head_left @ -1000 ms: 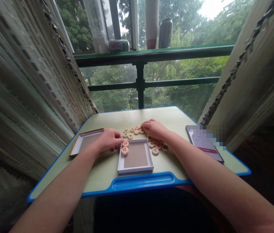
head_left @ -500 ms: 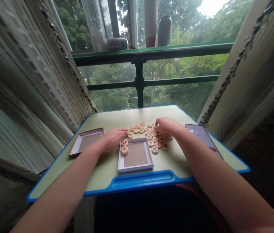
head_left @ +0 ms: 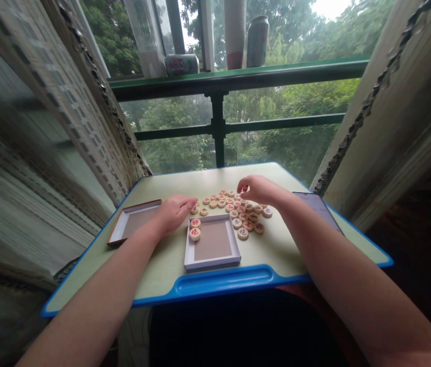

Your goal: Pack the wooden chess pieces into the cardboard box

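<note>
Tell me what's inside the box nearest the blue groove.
Two red-marked pieces in the far left corner of the box. Bare brown floor shows elsewhere; whatever lies under them is covered.

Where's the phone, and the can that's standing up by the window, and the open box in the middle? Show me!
phone [head_left: 317, 208]: head view, on its screen
standing can [head_left: 257, 42]: head view, middle of its side
middle box [head_left: 214, 241]: head view, on its bare brown bottom

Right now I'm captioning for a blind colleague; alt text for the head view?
A person's left hand and right hand are at round pieces, most marked in red or black, on a blue-edged table. Two red-marked pieces lie along the left side of an open shallow box; a phone lies right.
</note>
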A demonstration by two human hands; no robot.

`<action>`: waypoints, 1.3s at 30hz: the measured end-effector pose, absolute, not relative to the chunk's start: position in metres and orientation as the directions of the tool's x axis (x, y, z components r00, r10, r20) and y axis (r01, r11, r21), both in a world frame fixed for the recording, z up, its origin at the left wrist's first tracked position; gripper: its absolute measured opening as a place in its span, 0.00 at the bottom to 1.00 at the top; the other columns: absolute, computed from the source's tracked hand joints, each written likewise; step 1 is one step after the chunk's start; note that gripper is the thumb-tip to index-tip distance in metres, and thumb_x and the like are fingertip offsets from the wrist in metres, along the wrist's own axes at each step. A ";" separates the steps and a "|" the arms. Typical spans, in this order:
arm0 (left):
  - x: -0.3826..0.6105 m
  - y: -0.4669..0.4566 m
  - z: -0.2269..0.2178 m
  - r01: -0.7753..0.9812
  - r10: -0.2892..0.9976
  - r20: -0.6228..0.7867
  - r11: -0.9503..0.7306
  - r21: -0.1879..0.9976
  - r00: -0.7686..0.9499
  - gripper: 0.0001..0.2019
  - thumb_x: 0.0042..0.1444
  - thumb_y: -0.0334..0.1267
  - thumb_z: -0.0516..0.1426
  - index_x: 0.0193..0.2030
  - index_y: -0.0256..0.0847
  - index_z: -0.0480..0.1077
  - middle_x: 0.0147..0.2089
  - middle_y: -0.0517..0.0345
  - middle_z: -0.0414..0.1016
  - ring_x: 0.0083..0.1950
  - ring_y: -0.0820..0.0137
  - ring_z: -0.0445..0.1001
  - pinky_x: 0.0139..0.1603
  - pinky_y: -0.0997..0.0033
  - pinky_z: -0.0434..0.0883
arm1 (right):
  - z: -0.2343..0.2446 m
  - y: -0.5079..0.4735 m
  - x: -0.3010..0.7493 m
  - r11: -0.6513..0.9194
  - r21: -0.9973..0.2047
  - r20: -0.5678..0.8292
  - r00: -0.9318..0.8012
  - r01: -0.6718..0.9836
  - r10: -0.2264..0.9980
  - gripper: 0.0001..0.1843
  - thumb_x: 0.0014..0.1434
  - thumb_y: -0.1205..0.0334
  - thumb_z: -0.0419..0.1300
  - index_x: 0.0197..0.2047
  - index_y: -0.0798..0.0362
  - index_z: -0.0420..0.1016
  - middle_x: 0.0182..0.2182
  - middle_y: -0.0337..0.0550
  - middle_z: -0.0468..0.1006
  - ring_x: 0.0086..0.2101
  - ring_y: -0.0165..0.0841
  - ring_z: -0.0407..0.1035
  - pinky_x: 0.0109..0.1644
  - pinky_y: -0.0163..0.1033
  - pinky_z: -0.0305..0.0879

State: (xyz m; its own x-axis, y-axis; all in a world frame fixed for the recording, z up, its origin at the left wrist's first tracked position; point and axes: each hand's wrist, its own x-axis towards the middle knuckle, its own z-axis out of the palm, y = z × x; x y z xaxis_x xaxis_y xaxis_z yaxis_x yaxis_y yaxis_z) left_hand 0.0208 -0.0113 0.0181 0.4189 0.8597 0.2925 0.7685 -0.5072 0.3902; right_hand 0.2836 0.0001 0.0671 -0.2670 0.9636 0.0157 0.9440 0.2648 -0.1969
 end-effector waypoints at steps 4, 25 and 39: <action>0.020 -0.013 0.021 0.775 0.841 0.331 -0.529 0.345 0.427 0.22 0.59 0.48 0.46 0.45 0.37 0.75 0.45 0.49 0.77 0.47 0.63 0.71 0.49 0.66 0.65 | 0.071 -0.003 0.283 0.286 -0.201 -0.058 -0.303 0.937 0.951 0.16 0.48 0.64 0.61 0.42 0.50 0.79 0.40 0.41 0.78 0.33 0.30 0.70 0.31 0.30 0.60; 0.024 -0.017 0.023 0.754 0.846 0.244 -0.532 0.385 0.473 0.16 0.55 0.40 0.49 0.40 0.39 0.77 0.43 0.53 0.78 0.44 0.65 0.74 0.48 0.69 0.68 | 0.076 -0.009 0.285 0.228 -0.129 -0.180 -0.249 0.965 0.952 0.12 0.46 0.66 0.61 0.36 0.53 0.79 0.32 0.41 0.79 0.29 0.30 0.69 0.27 0.31 0.57; 0.020 -0.008 0.013 0.793 0.888 0.173 -0.459 0.401 0.426 0.22 0.48 0.28 0.46 0.44 0.41 0.76 0.50 0.58 0.76 0.53 0.66 0.71 0.57 0.68 0.65 | 0.057 0.003 0.277 0.267 -0.187 0.010 -0.270 0.945 0.963 0.18 0.50 0.74 0.55 0.41 0.50 0.79 0.42 0.42 0.78 0.38 0.32 0.71 0.39 0.30 0.62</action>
State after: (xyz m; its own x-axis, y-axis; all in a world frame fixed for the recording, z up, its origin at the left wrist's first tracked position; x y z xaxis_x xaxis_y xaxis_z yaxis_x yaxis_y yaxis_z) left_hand 0.0196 -0.0085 0.0125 0.4260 0.8880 0.1732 0.7928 -0.4586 0.4014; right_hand 0.2774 0.0029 0.0572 -0.2698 0.9629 0.0097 0.9454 0.2668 -0.1870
